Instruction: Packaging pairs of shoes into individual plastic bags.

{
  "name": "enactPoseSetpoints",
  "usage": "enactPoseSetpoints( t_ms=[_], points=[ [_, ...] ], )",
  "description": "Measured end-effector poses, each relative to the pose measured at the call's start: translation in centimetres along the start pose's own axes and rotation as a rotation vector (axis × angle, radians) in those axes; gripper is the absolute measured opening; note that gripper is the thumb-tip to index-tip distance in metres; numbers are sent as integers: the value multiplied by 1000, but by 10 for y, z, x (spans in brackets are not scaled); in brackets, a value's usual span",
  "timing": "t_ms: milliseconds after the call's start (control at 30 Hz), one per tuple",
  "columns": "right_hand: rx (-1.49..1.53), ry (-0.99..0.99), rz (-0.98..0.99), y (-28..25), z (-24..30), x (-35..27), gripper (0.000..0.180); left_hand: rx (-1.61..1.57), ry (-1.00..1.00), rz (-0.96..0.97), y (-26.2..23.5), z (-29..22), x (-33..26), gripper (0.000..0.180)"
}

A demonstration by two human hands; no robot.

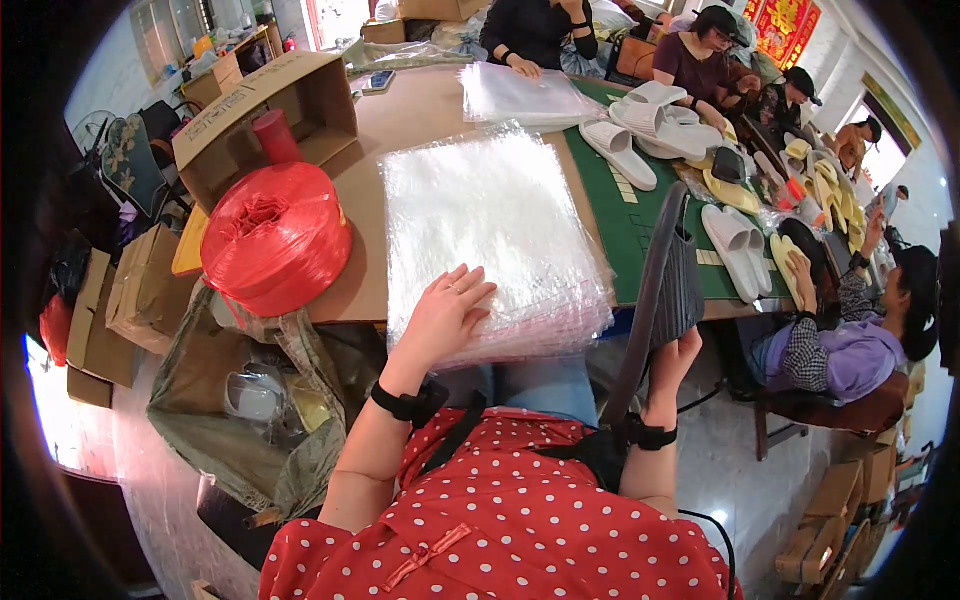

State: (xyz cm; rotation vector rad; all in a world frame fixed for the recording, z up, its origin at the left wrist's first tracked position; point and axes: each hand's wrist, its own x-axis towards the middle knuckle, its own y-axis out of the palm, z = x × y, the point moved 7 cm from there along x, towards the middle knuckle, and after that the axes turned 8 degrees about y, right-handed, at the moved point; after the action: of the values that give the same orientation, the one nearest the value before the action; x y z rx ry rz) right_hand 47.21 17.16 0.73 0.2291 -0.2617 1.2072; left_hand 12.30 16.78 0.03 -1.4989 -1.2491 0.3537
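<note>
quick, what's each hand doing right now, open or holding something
Left hand: open, fingers spread flat on the stack of clear plastic bags.
Right hand: closed on a grey slipper.

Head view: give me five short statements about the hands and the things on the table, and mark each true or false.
1. The left hand lies flat on the stack of clear plastic bags. True.
2. The right hand holds a white slipper. False: it holds a grey slipper, raised on edge at the table's near edge.
3. The spool of red twine sits to the left of the bag stack. True.
4. The open cardboard box stands on the green mat. False: it stands on the brown tabletop, at the far left.
5. White slippers lie on the green mat. True.
</note>
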Motion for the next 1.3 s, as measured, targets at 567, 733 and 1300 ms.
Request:
enactPoseSetpoints(
  t_ms=[567,733,1300],
  points=[
    [-84,-41,54,18,-6,-13,22,-214,-239,-60,-9,7,1,53],
    [-61,-30,51,19,-7,-12,21,28,-73,-39,-2,-13,-3,74],
    [-225,-271,152,44,40,-30,20,-638,-492,-173,0,39,-5,42]
  ],
)
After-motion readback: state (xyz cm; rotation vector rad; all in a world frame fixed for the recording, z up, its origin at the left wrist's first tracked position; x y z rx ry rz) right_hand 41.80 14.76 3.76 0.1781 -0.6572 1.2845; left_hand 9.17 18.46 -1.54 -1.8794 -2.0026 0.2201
